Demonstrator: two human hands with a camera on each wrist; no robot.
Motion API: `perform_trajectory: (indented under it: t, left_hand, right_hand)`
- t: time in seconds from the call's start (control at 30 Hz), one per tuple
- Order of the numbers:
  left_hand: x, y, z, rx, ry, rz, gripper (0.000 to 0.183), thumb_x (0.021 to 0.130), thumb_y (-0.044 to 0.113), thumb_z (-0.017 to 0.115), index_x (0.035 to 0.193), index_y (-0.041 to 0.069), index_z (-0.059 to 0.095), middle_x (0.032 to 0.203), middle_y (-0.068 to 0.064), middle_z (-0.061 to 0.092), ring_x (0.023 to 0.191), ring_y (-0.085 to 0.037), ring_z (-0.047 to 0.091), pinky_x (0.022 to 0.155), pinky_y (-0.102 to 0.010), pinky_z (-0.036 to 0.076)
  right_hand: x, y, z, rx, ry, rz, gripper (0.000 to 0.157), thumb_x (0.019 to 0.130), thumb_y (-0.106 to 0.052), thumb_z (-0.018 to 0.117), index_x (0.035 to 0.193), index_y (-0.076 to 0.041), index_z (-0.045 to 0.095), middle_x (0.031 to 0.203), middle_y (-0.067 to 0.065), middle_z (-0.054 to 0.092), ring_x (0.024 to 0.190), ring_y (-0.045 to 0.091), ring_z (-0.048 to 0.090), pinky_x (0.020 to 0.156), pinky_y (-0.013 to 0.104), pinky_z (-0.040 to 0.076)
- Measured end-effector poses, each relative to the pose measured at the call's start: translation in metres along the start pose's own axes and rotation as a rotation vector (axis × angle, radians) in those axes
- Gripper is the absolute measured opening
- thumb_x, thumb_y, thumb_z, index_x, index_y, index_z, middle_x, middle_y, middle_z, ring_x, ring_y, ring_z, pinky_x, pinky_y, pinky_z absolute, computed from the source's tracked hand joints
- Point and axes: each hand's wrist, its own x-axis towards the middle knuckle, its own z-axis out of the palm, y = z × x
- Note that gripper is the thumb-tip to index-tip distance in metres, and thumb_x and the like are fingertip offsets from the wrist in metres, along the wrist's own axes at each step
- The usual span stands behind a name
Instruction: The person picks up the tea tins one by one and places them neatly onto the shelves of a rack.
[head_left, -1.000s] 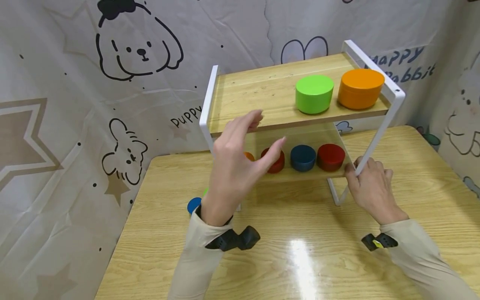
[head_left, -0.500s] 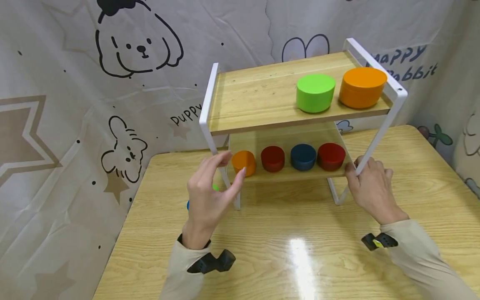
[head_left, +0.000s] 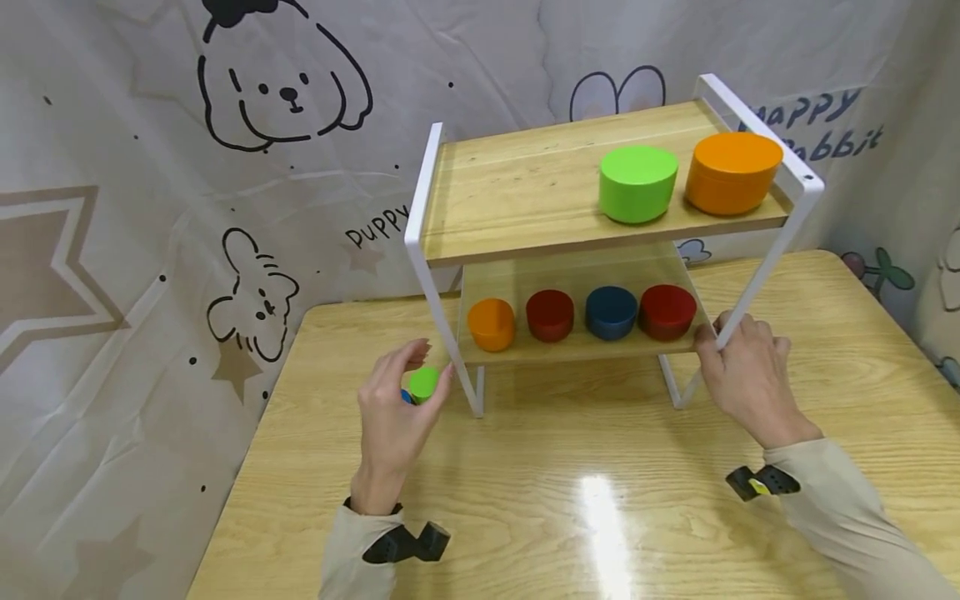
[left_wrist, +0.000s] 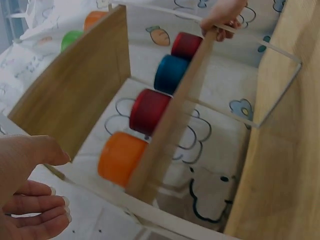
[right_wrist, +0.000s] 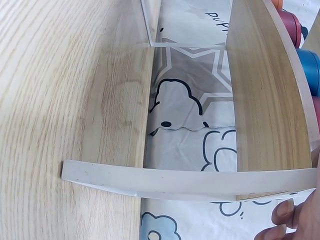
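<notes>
A two-tier wooden shelf rack with white metal legs stands on the table. My right hand grips its right front corner, at the lower board by the leg; in the right wrist view the fingertips show beside the frame. My left hand is at the left of the rack, thumb and fingers spread apart. Beyond its gap, on the table, are a green round box and a blue one, mostly hidden by the fingers. In the left wrist view, the left hand holds nothing.
On the upper board are a green oval box and an orange oval box, to the right. Along the lower board stand an orange box, a dark red box, a blue box and another red box. A printed cloth hangs behind.
My left hand has moved down and left, from in front of the rack to beside its left leg, uncovering the orange box on the lower board. The right hand keeps its grip.
</notes>
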Motion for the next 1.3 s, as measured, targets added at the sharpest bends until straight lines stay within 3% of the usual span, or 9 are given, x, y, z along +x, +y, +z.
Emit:
perform_trajectory:
  t: [0.57, 0.83, 1.0, 1.3]
  left_hand:
    - [-0.025, -0.029, 0.003, 0.081, -0.082, -0.168, 0.041, 0.077, 0.01, 0.079, 0.11, -0.009, 0.064, 0.098, -0.021, 0.066, 0.087, -0.032, 0.064, 0.074, -0.044, 0.055]
    - [-0.042, -0.06, -0.004, 0.173, -0.173, -0.36, 0.047, 0.077, 0.013, 0.079, 0.115, -0.009, 0.061, 0.108, -0.024, 0.064, 0.101, -0.038, 0.06, 0.08, -0.049, 0.052]
    - [-0.051, -0.08, -0.008, 0.257, -0.247, -0.444, 0.054, 0.077, 0.018, 0.08, 0.118, -0.011, 0.059, 0.113, -0.026, 0.062, 0.107, -0.042, 0.056, 0.086, -0.051, 0.049]
    - [-0.063, -0.1, -0.002, 0.326, -0.315, -0.49, 0.057, 0.074, 0.013, 0.082, 0.116, -0.015, 0.057, 0.112, -0.031, 0.06, 0.106, -0.046, 0.058, 0.089, -0.052, 0.049]
  right_hand:
    - [0.001, 0.001, -0.001, -0.007, 0.001, 0.008, 0.039, 0.1, -0.026, 0.035, 0.07, -0.007, 0.052, 0.072, 0.014, 0.046, 0.078, 0.041, 0.043, 0.063, 0.047, 0.02]
    - [0.0, 0.002, 0.0, -0.016, -0.005, 0.007, 0.038, 0.1, -0.025, 0.036, 0.071, -0.007, 0.052, 0.073, 0.014, 0.047, 0.077, 0.041, 0.043, 0.063, 0.046, 0.02]
    - [0.0, 0.003, 0.001, -0.02, 0.006, -0.001, 0.036, 0.1, -0.025, 0.037, 0.07, -0.008, 0.05, 0.072, 0.013, 0.046, 0.076, 0.04, 0.043, 0.062, 0.045, 0.019]
    - [0.0, 0.002, 0.0, -0.019, -0.001, 0.006, 0.037, 0.1, -0.025, 0.036, 0.071, -0.007, 0.05, 0.071, 0.013, 0.046, 0.076, 0.04, 0.043, 0.062, 0.046, 0.019]
